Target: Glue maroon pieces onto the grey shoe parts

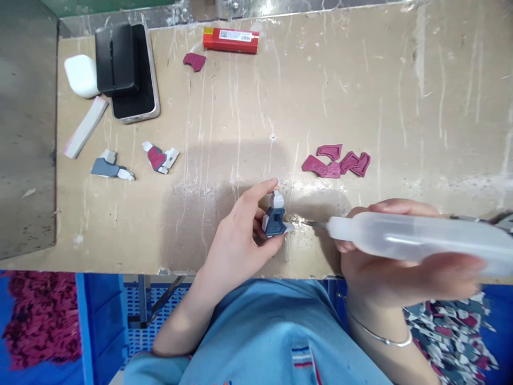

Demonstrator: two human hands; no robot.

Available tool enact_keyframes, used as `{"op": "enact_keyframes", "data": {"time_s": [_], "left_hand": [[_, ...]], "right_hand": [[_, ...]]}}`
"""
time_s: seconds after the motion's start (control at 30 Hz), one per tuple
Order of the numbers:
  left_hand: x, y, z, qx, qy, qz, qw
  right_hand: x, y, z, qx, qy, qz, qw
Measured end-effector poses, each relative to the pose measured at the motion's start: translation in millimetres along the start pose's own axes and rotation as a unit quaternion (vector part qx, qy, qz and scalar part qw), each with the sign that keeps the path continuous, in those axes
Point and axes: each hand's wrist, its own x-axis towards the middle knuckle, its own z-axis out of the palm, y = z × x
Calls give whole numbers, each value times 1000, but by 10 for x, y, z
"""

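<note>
My left hand (240, 232) pinches a small blue-grey and white plastic part (274, 221) just above the table near its front edge. The part has a recess facing up. In my right hand (401, 272) is a translucent squeeze bottle (417, 235) with a thin needle tip, lying sideways and pointing left. The tip ends close to the right side of the part; whether it touches cannot be made out. Several loose maroon pieces (326, 167) lie beyond my hands. Farther left rest a blue-grey and white part (109, 166) and a similar one with a maroon face (158, 158).
A black box-shaped object (116, 59) sits on a phone (148, 91), beside a white case (81, 76) and a pale strip (86, 128). A red tube-like pack (231, 40) lies at the back. Below are a bin of maroon pieces (42, 315) and a heap of mixed parts (452, 331).
</note>
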Motion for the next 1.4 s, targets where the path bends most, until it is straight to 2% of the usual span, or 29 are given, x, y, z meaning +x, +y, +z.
{"op": "enact_keyframes", "data": {"time_s": [0.07, 0.13, 0.2, 0.23, 0.27, 0.33, 0.4, 0.43, 0.47, 0.5, 0.57, 0.6, 0.67, 0.73, 0.8, 0.9, 0.97, 1.03, 1.17, 1.27, 1.4], "left_hand": [[3, -4, -5, -6, 1, 0, 1000], [5, 0, -13, -8, -1, -9, 1000], [4, 6, -21, -4, -4, -19, 1000], [1, 4, -24, -2, -5, -21, 1000], [-3, -2, -23, 0, -5, -22, 1000], [-12, -30, -16, 4, -3, -20, 1000], [-19, -66, -4, 6, 2, -13, 1000], [-20, -79, 0, 5, 3, -9, 1000], [-18, -87, 2, 5, 3, -6, 1000], [-15, -87, 0, 3, 2, -5, 1000], [-5, -68, -10, 2, -4, -11, 1000], [0, -54, -17, 3, -8, -18, 1000], [5, -38, -28, 7, -18, -33, 999], [2, -54, -28, 6, -18, -31, 999], [-5, -95, -18, 1, -10, -16, 1000], [-11, -133, -1, -4, -6, -6, 1000], [-7, -107, 0, -7, -14, -14, 1000], [3, -52, -5, -10, -22, -26, 999], [20, 23, -10, -10, -16, -19, 1000], [15, 9, 2, -1, -8, 1, 1000], [6, -23, 14, 8, -8, 26, 1000]], "right_hand": [[147, 25, -128, -11, -53, 71, 996], [324, 83, -278, -133, -86, 105, 982], [462, 142, -401, -221, -83, 74, 969], [496, 160, -439, -224, -88, 57, 969], [504, 163, -459, -181, -101, 42, 977], [454, 124, -456, -3, -133, 52, 990], [361, 39, -419, 183, -148, 91, 968], [321, -8, -394, 234, -155, 102, 954], [296, -47, -366, 229, -152, 98, 957], [289, -73, -335, 175, -133, 80, 972], [335, -67, -261, -26, -64, 10, 998], [384, -34, -221, -141, -32, -24, 989], [507, 71, -151, -322, -20, -63, 944], [624, 180, -112, -411, -55, -85, 906], [698, 232, -114, -437, -72, -93, 892], [697, 150, -161, -370, -82, -112, 919], [621, 16, -181, -286, -89, -137, 944], [497, -128, -169, -221, -105, -182, 952], [219, -278, -63, -161, -166, -269, 935], [102, -244, 24, -148, -184, -293, 927], [94, -167, 79, -151, -191, -326, 913]]}}
